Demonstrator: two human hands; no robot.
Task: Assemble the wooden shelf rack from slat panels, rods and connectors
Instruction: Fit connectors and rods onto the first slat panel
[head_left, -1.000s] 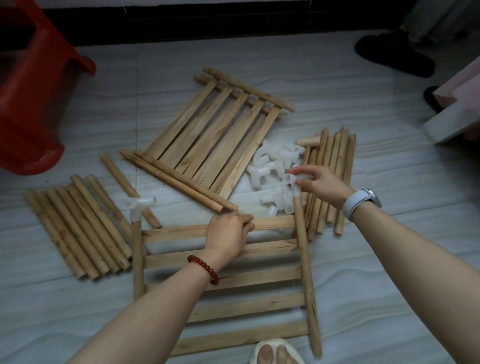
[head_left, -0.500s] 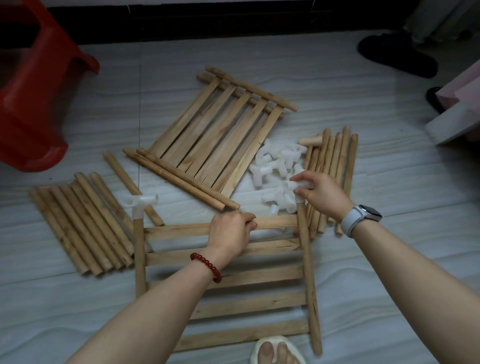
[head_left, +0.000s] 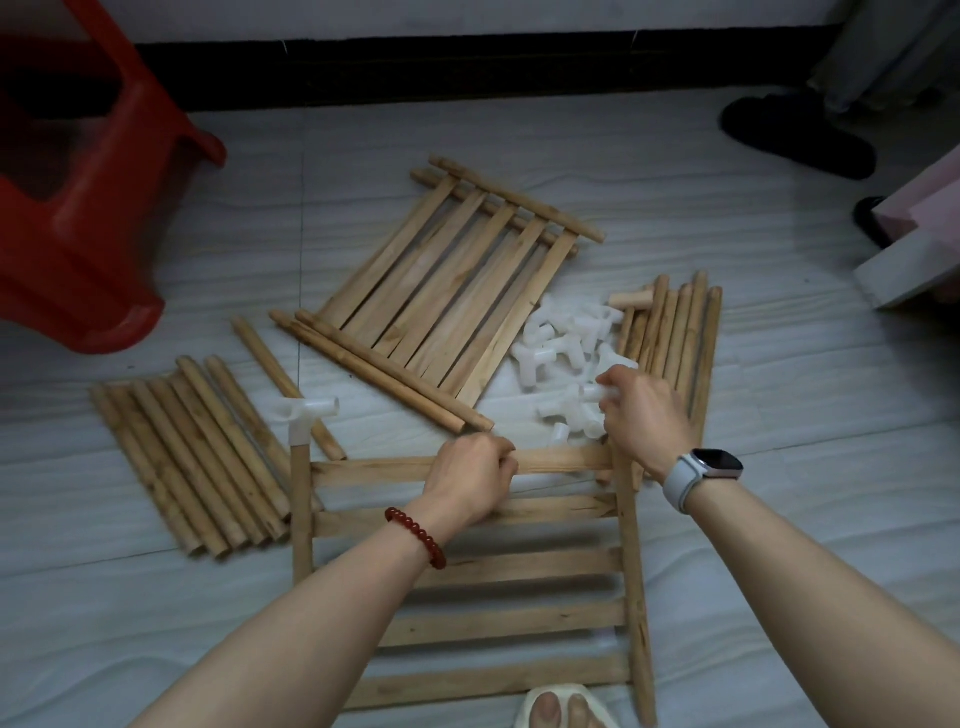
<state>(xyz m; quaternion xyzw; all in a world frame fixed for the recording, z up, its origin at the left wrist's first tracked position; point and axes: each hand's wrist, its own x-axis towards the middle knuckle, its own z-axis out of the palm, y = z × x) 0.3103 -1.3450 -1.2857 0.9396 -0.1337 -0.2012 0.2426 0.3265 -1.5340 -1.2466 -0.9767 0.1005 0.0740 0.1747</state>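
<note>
- Near slat panel (head_left: 467, 629) flat on floor (head_left: 727, 519); white connector (head_left: 306, 415) capping its left rail's far end.
- Left hand (head_left: 470, 480): grip curled over the panel's top slat.
- Right hand (head_left: 644, 418): grip pinching a connector piece (head_left: 605, 392) at the right rail's top.
- Second panel (head_left: 447, 306), loose connectors (head_left: 561, 348), rod bundle (head_left: 192, 457) beyond.

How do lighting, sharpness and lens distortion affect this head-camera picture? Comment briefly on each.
Head view: dim, even light with darkened corners; white connectors look washed out, edges hard to separate; right hand slightly soft, left hand and slat panel fairly sharp; wide-angle lens bows the black baseboard and stretches the forearms.
</note>
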